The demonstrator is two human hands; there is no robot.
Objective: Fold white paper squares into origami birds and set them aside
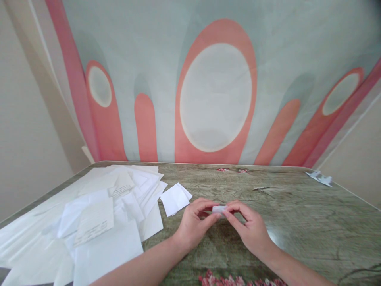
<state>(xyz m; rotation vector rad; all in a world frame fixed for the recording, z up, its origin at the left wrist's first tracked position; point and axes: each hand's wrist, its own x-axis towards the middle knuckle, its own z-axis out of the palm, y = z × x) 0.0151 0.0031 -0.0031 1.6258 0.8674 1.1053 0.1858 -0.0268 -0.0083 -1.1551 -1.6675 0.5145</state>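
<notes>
Between my two hands is a small folded piece of white paper (218, 209), held just above the table. The fingertips and thumb of my left hand (196, 218) pinch its left end. My right hand (248, 224) pinches the right end the same way, so the fingers cover both ends. Just left of my left hand lie a few small white paper squares (175, 200), stacked unevenly, the top one creased.
A large spread pile of white paper sheets (110, 250) covers the table's left side, some with printed lines. White paper scraps (319, 178) lie at the far right edge. The wood-patterned tabletop (312, 222) meets a grey and coral patterned backdrop (160, 51).
</notes>
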